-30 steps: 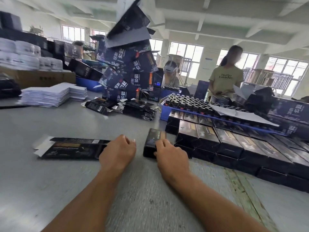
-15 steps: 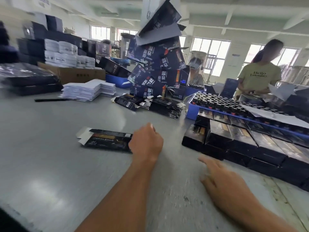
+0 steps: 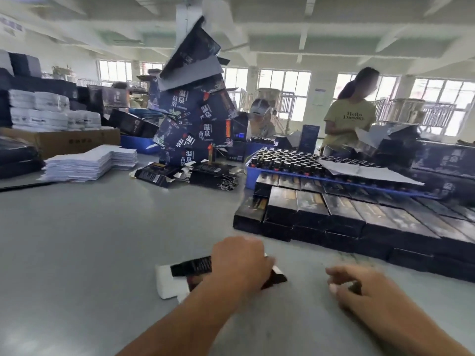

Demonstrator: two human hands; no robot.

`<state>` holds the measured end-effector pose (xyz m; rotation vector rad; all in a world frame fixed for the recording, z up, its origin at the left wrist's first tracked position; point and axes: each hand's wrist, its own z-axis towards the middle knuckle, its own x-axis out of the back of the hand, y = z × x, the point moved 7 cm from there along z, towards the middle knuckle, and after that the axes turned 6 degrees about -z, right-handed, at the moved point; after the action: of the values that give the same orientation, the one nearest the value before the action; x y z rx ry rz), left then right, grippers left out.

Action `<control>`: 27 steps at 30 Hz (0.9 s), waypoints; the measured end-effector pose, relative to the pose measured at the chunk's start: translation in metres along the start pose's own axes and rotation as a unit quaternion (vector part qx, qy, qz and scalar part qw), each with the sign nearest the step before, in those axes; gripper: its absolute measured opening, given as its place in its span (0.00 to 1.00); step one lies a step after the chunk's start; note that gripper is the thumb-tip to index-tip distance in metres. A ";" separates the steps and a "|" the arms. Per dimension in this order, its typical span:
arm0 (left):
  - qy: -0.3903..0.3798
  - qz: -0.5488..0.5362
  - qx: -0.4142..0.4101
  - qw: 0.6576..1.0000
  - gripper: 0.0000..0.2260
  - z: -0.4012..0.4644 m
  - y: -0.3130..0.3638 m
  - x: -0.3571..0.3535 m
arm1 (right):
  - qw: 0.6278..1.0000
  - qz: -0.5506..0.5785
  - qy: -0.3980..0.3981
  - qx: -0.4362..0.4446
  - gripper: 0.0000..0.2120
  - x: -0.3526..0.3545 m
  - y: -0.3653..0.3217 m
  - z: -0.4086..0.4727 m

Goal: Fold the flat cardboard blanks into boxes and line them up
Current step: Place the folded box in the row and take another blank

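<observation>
Bare table [image 3: 84, 242] wide open on left; rows of boxes [image 3: 341, 214] block right; tall box pile [image 3: 195, 124] behind.

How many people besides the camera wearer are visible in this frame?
2. A person in a yellow T-shirt stands behind the far side of the table at right; a seated person is beside the tall box pile, partly hidden. Others may be hidden behind stacks.

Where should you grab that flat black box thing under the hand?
Probably by its free right corner, coming from the right with the right hand. The flat blank lies on the table, the left hand covers its middle, and that dark corner pokes out uncovered.
</observation>
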<state>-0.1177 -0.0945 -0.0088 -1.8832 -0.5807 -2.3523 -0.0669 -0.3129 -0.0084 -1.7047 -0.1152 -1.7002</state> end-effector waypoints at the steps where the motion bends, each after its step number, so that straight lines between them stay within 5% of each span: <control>1: -0.003 -0.028 -0.044 0.999 0.20 -0.005 0.018 -0.004 | 1.000 -0.008 0.001 0.003 0.11 -0.001 0.000 0.001; 6: -0.052 -0.107 -0.200 0.973 0.18 -0.019 0.052 -0.010 | 1.000 -0.008 0.011 0.022 0.11 -0.004 0.002 0.001; 13: -0.107 -0.024 -0.077 0.991 0.56 -0.013 0.012 -0.007 | 0.999 0.007 0.017 0.031 0.10 -0.003 0.006 0.001; 21: -0.141 0.061 -0.093 0.984 0.52 -0.025 0.036 -0.024 | 0.999 0.013 0.035 0.025 0.13 -0.003 0.008 0.003; 27: -0.194 -0.057 -0.105 0.974 0.45 -0.022 0.032 -0.017 | 0.996 0.068 0.061 -0.006 0.12 0.000 0.015 0.003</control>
<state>-0.1244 -0.1348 -0.0207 -2.4975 -0.4912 -2.1942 -0.0566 -0.3221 -0.0139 -1.5748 0.0660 -1.7017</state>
